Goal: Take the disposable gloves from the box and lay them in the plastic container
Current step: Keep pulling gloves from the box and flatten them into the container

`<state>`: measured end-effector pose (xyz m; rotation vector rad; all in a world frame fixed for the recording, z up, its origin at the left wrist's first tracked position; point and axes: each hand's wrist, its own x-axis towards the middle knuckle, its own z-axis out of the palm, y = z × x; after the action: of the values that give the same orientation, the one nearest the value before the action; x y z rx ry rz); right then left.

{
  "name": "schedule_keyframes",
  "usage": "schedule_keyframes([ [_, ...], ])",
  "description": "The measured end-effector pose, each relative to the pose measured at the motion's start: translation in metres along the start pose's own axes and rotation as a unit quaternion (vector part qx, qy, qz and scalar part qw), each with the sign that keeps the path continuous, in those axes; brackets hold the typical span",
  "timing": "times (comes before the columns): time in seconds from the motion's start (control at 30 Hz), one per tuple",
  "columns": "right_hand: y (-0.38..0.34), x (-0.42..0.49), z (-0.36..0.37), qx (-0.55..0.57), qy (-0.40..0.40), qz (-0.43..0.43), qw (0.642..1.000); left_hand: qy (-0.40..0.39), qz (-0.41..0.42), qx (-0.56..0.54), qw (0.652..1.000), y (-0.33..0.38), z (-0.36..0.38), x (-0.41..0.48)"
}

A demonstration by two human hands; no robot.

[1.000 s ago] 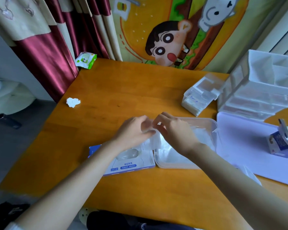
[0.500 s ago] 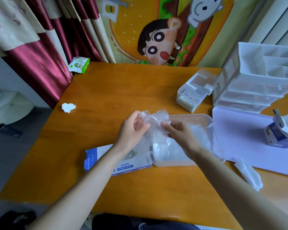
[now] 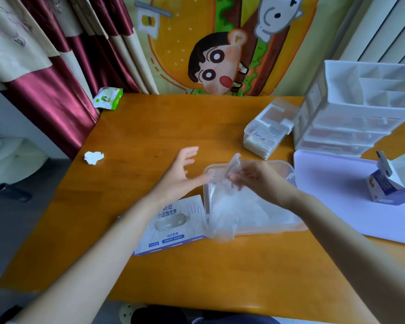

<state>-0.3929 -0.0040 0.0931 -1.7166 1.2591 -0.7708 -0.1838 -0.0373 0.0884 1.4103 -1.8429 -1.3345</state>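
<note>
1. Nearest the desk's front edge lies the glove box (image 3: 173, 226), flat with its oval opening facing up.
2. Just to its right, mid-desk, sits the plastic container (image 3: 288, 166), with clear gloves heaped inside.
3. One clear glove (image 3: 220, 216) hangs from the right hand (image 3: 253, 181), whose fingertips pinch its upper end above the container's left side. The loose end drapes across the left wall, partly outside it.
4. The left hand (image 3: 180, 175) is spread and holds nothing, just beyond the box.
5. To lay it well, the hanging glove probably needs carrying rightward until all of it is over the heap. It can then be lowered to fold flat before the pinch lets go. The film looks light and clingy, so the free hand could tuck the trailing end in.
6. Farther off, a crumpled tissue (image 3: 94, 157) lies by the left edge and a white drawer unit (image 3: 360, 108) stands at the far right.
</note>
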Motion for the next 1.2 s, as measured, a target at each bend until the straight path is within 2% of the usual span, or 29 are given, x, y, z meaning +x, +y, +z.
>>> schedule_keyframes([
  [0.13, -0.012, -0.002, -0.007, -0.122, -0.119, -0.015, 0.985, -0.170, 0.070, 0.105, 0.977, 0.025, 0.000, 0.010],
  [0.23, -0.017, -0.004, -0.014, -0.170, -0.143, -0.015, 0.975, -0.226, 0.086, 0.149, 0.959, 0.035, 0.003, 0.017],
  [0.3, -0.016, -0.006, -0.019, -0.237, -0.132, -0.001, 0.962, -0.230, 0.080, 0.173, 0.954, 0.037, 0.006, 0.021],
  [0.4, -0.002, -0.006, -0.030, -0.327, -0.120, 0.050, 0.936, -0.196, 0.084, 0.224, 0.951, 0.036, 0.007, 0.027],
  [0.5, 0.004, -0.006, -0.045, -0.280, -0.095, 0.086, 0.952, -0.120, 0.102, 0.262, 0.952, 0.037, 0.008, 0.035],
  [0.6, -0.004, -0.006, -0.056, -0.272, 0.048, 0.044, 0.960, 0.013, 0.166, 0.265, 0.950, 0.048, 0.010, 0.037],
  [0.7, -0.009, -0.007, -0.063, -0.270, 0.223, -0.033, 0.936, 0.131, 0.275, 0.247, 0.920, 0.060, 0.014, 0.034],
  [0.77, -0.006, -0.010, -0.065, -0.283, 0.281, -0.097, 0.912, 0.143, 0.326, 0.254, 0.899, 0.059, 0.019, 0.028],
  [0.8, -0.001, -0.013, -0.066, -0.296, 0.282, -0.114, 0.905, 0.134, 0.336, 0.264, 0.894, 0.055, 0.022, 0.026],
  [0.9, 0.017, -0.022, -0.055, -0.343, 0.197, -0.121, 0.910, 0.082, 0.330, 0.293, 0.894, 0.034, 0.037, 0.019],
  [1.03, 0.046, -0.031, -0.025, -0.450, 0.074, -0.161, 0.875, -0.001, 0.297, 0.322, 0.899, 0.005, 0.057, 0.018],
  [1.2, 0.073, -0.023, -0.007, -0.423, 0.039, -0.197, 0.884, -0.068, 0.287, 0.389, 0.873, -0.013, 0.074, 0.023],
])
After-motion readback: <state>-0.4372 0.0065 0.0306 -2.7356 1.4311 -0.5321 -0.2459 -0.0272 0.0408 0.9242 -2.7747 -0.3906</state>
